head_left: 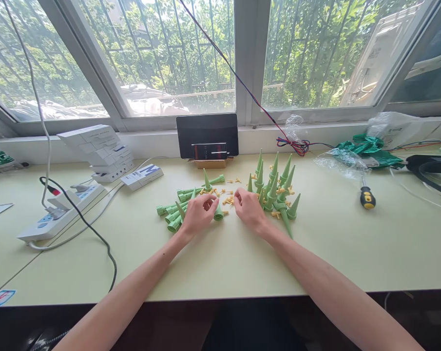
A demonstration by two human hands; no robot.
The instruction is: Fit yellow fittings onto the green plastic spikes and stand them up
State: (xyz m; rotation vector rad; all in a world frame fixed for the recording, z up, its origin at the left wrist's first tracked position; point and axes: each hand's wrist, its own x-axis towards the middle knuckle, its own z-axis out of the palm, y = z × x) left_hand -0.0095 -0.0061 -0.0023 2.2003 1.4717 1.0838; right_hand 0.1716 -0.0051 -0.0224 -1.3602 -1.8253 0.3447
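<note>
Both my hands rest on a pale table [223, 258] among green plastic cones. My left hand [198, 213] has its fingers curled around a green cone [218, 212], thumb and forefinger pinched near its top. My right hand [248, 208] is curled with the fingertips pinched together over small yellow pieces [228, 200]; what it holds is too small to name. Several cones lie flat in a pile [172, 214] left of my left hand. Several more stand upright in a cluster [275, 187] right of my right hand.
A black tablet [207, 135] leans against the window sill behind the cones. White boxes [99, 148] and a power strip [59, 209] with cables lie at the left. A yellow-black screwdriver [366, 195], plastic bags and green wrapping [366, 148] lie at the right.
</note>
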